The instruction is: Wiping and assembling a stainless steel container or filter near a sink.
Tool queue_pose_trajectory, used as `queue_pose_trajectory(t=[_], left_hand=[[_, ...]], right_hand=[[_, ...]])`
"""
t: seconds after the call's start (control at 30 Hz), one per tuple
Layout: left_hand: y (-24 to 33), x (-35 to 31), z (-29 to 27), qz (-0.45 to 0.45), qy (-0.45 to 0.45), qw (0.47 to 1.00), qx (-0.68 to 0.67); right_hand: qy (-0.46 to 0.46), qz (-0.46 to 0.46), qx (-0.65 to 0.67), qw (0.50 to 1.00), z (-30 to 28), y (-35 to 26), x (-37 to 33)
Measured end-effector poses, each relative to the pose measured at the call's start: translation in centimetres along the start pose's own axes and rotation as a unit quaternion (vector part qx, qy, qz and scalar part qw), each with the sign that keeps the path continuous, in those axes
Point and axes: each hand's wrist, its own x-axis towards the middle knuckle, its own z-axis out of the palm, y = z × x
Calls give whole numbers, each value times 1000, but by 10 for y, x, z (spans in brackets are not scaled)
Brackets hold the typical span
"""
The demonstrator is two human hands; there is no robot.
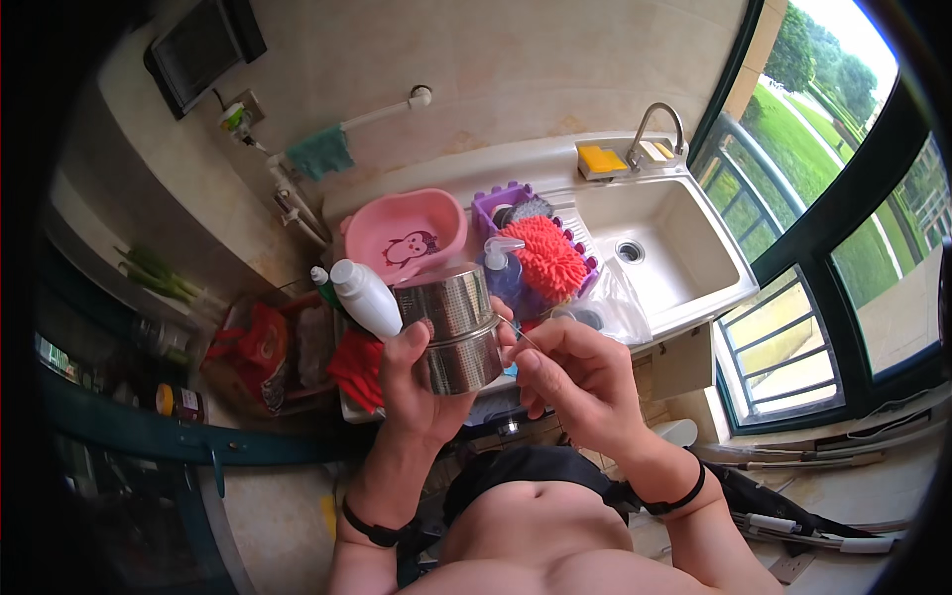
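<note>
In front of my body, above the near edge of the counter, my left hand (426, 397) is wrapped round a shiny perforated metal cylinder (461, 342). A raised band runs round its middle, and I cannot tell whether it is one piece or two stacked. Close to its right side, my right hand (580, 382) pinches a thin wire-like piece (521, 335) between thumb and forefinger. This piece seems to reach the cylinder's wall near the band; whether it is fixed there is unclear. Some left fingers are hidden behind the cylinder.
Behind my hands stand a white bottle (365, 297), a clear pump bottle (503, 270) and a pink basin (362, 238). A coral chenille mitt (547, 260) lies over a purple basket (486, 206). To the right is a white sink (694, 268) with a faucet (677, 121) and yellow sponge (602, 159).
</note>
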Motion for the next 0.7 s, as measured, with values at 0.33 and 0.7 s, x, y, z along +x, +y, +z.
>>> queue_pose_trajectory(t=[0.33, 0.7], left_hand=[[-1, -2, 3, 38, 9, 988, 150], [-2, 1, 1, 36, -20, 988, 147]], right_hand=[[92, -252, -300, 915, 3, -5, 5], [61, -101, -106, 987, 1, -12, 1]])
